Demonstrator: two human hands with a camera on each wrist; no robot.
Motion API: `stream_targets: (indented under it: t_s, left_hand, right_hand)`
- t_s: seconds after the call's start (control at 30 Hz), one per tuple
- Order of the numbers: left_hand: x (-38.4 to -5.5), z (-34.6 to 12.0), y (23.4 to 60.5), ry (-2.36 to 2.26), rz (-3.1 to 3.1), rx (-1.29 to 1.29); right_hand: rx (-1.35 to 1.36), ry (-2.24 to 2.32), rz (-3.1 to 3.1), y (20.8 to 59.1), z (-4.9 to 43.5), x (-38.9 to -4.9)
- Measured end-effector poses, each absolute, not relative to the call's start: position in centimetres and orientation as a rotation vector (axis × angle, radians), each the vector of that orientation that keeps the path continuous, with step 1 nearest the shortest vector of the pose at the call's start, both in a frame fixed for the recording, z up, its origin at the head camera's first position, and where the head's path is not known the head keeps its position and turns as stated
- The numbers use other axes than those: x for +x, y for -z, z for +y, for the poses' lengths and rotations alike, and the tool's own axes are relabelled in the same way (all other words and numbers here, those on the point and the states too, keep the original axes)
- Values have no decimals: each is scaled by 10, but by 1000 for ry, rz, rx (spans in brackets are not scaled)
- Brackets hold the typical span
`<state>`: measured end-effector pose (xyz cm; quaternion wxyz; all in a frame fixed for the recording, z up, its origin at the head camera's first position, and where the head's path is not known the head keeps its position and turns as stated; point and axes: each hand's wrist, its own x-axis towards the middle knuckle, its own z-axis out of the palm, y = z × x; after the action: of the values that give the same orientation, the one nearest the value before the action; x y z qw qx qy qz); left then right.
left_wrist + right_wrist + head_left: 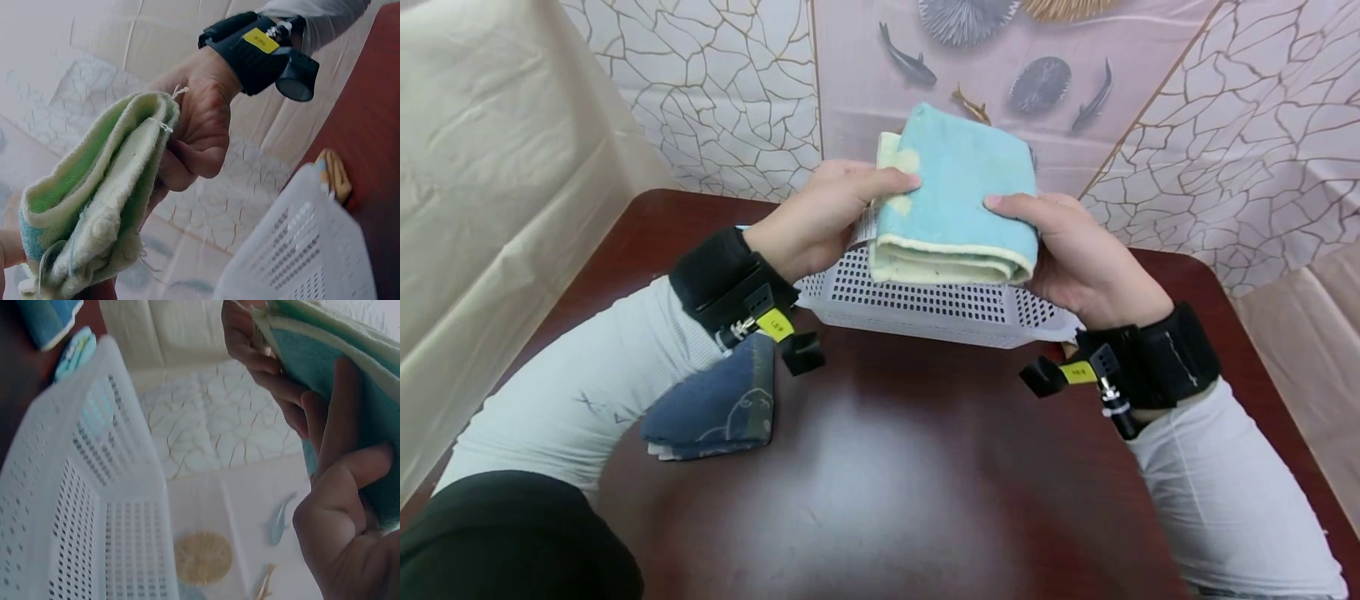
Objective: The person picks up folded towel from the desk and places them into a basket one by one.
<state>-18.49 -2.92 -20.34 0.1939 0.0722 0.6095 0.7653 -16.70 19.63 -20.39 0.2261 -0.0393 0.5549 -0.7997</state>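
A folded light-blue towel (962, 192) with cream edging is held up above the basket by both hands. My left hand (827, 212) grips its left side, thumb on the near face. On the right side my right hand (1082, 250) holds it likewise, thumb in front. Fingers of the right hand (337, 512) lie against the towel's underside (390, 500) in the right wrist view. From the left wrist, the towel's layered edge (100, 175) shows loose threads. Below it stands a white perforated basket (917, 317), partly covered by the towel.
A folded dark-blue towel (722, 404) lies on the brown table (880, 483), near the left forearm. Beside the basket are a small tan item (337, 175) and a teal patterned one (75, 353). Patterned cloth (722, 83) hangs behind the table.
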Motion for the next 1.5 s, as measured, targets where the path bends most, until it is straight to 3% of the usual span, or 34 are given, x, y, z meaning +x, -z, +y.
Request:
stream_targets:
  t_s: [0.4,0.73,1.17,1.5]
  left_hand:
    - [-251,-13,216,-2113,1816,-22]
    - [-289,2,251,-2002,1958,-113]
    - [-300,0,275,-1711,1859,-157]
    - [-343,6,344,-1262,1924,72]
  right_hand:
    - [20,2110,1603,218,199,-237]
    - [75,1942,1693,260,210,-282]
    - [285,1590,1833,298,217,-304]
    - [303,1238,2017,312,213,-297]
